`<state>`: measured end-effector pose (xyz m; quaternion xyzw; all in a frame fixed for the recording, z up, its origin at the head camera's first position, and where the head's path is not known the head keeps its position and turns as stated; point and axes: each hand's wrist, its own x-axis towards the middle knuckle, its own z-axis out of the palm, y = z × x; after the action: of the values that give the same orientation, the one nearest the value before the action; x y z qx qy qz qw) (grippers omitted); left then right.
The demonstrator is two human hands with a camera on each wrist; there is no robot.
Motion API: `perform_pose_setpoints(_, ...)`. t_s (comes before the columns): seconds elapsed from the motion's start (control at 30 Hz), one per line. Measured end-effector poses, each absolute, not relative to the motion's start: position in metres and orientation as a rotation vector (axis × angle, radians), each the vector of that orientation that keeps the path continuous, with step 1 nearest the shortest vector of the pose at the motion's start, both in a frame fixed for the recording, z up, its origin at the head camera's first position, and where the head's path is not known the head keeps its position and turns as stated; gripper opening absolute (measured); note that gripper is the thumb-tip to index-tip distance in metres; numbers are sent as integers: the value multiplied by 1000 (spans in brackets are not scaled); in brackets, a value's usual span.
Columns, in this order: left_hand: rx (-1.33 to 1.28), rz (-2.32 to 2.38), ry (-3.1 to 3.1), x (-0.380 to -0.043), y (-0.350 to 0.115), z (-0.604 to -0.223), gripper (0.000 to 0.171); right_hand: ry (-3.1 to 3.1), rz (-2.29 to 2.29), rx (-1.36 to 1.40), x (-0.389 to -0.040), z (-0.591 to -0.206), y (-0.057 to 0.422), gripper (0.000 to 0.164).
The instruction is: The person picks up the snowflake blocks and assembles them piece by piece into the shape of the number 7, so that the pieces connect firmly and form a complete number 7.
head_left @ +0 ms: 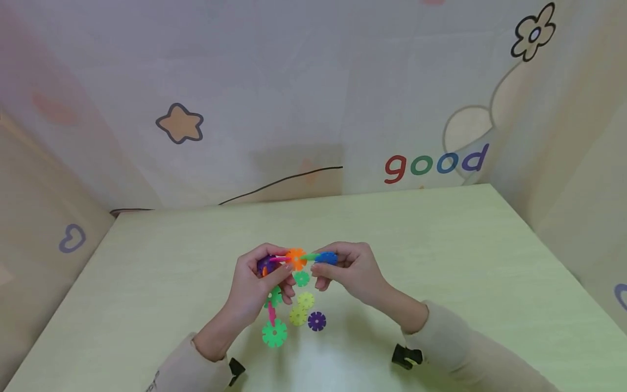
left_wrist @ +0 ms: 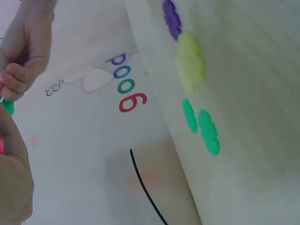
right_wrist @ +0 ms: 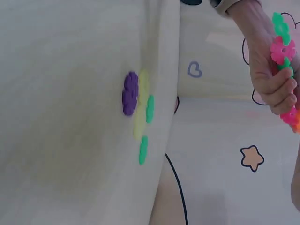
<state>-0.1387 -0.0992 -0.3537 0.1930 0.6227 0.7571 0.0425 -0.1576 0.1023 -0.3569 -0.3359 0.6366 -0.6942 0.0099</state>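
My left hand (head_left: 242,286) grips a chain of notched plastic discs near its upper end. An orange disc (head_left: 296,259) sits at its thumb tip, beside a pink disc (head_left: 281,259) and a partly covered purple disc (head_left: 265,265). Below the palm hang a green disc (head_left: 275,296), an edge-on pink disc (head_left: 271,314) and a larger-looking green disc (head_left: 274,338). My right hand (head_left: 360,275) pinches a blue disc (head_left: 327,258) between thumb and fingers. From it a slim green disc (head_left: 309,256) reaches the orange one. The right wrist view shows the chain (right_wrist: 282,50) running through the left fist.
On the pale green table (head_left: 431,245), loose discs lie below the hands: a purple disc (head_left: 317,321), two yellow discs (head_left: 297,316) and a green disc (head_left: 301,279). The left wrist view shows two green discs (left_wrist: 209,132) there. A printed curtain (head_left: 294,81) hangs behind the table.
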Motion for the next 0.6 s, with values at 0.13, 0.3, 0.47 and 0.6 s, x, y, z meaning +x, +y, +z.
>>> perform_pose_setpoints(0.13, 559, 2296, 1957, -140, -100, -351, 24, 1952, -2096, -964, -160, -353, 107, 27)
perform_pose_setpoints(0.3, 513, 2307, 2008, -142, -102, -352, 25, 1972, -2039, -815, -161, -351, 111, 23)
perform_pose_setpoints(0.47, 514, 2297, 2033, -143, -105, -353, 24, 2073, -1940, -798, -163, -348, 116, 24)
perform_pose_setpoints(0.6, 486, 2278, 2045, -143, -106, -354, 24, 2107, -1832, -807, -163, -345, 118, 31)
